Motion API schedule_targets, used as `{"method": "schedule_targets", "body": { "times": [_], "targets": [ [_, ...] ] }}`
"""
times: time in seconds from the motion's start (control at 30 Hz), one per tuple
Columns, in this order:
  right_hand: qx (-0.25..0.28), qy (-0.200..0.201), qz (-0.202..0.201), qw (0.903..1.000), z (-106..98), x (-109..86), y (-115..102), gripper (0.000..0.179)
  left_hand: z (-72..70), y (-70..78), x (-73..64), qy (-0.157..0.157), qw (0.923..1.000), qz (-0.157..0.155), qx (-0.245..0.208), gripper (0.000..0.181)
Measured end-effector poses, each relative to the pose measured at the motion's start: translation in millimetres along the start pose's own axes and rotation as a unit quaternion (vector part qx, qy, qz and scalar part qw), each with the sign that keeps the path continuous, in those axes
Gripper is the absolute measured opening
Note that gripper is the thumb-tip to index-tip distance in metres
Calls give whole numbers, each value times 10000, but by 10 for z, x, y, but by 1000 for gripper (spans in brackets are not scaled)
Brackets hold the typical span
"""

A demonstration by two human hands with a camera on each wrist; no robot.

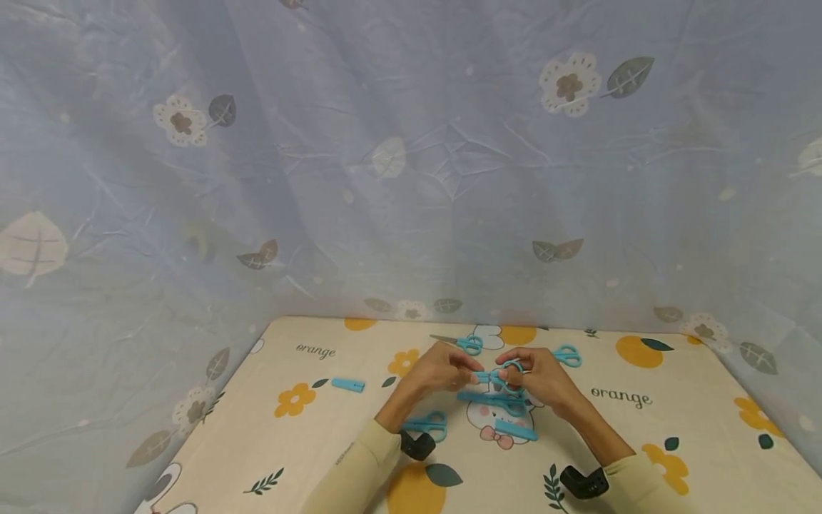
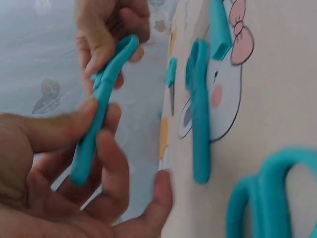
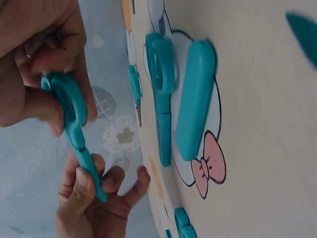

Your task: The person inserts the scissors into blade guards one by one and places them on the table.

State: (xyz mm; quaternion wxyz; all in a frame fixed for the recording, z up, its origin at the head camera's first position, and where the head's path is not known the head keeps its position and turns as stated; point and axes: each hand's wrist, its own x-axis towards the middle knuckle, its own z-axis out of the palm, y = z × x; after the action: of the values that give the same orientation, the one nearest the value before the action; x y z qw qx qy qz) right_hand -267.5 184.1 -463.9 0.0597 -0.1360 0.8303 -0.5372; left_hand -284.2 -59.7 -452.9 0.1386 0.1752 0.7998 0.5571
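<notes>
Both hands hold one pair of turquoise scissors (image 1: 493, 376) above the table, with a matching sheath (image 2: 89, 144) over the blades. My left hand (image 1: 443, 370) pinches the sheath between thumb and fingers. The handle loops (image 3: 74, 101) are gripped by my right hand (image 1: 538, 373). Just below lies another sheathed pair of scissors (image 1: 494, 401), and nearer me a loose sheath (image 1: 516, 429). A further pair of scissors (image 1: 429, 425) rests beside the left forearm, partly hidden by it.
Scissors with bare blades (image 1: 459, 344) lie at the back of the table. More scissors (image 1: 568, 355) lie behind the right hand, which hides part of them. Off to the left is a loose sheath (image 1: 348, 385). A patterned curtain (image 1: 411, 214) hangs behind the printed tablecloth (image 1: 289, 428).
</notes>
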Motion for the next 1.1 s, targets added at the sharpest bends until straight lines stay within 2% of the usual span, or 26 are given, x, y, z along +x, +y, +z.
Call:
{"method": "schedule_targets", "body": {
  "times": [0.07, 0.17, 0.47, 0.63, 0.8, 0.9, 1.1],
  "targets": [
    [76, -142, 103, 9998, -45, -12, -2, 35, -34, 25, -9, -190, 9997, -104, -91, 18],
    [152, -302, 290, 9990, -93, -34, 4, 43, -78, 37, -33, -336, 9992, -216, 55, 20],
    [350, -487, 458, 9971, -238, -87, 35, 49, -176, 30, -81, -134, 9984, -543, 85, 19],
    [522, -315, 365, 9975, -215, -94, 49, 42, -185, 12, -65, 0, 9981, -608, -39, 19],
    [262, 137, 142, 9995, -137, -109, 52, 31, -115, 6, -58, 140, 9967, -740, -305, 16],
    [191, 317, 118, 9992, -115, -116, 47, 27, -65, 16, -54, 271, 9973, -616, -282, 16],
    [233, 294, 268, 9989, -105, -94, 7, 26, 16, 27, -41, 617, 9974, 89, 368, 14]
  ]
}}
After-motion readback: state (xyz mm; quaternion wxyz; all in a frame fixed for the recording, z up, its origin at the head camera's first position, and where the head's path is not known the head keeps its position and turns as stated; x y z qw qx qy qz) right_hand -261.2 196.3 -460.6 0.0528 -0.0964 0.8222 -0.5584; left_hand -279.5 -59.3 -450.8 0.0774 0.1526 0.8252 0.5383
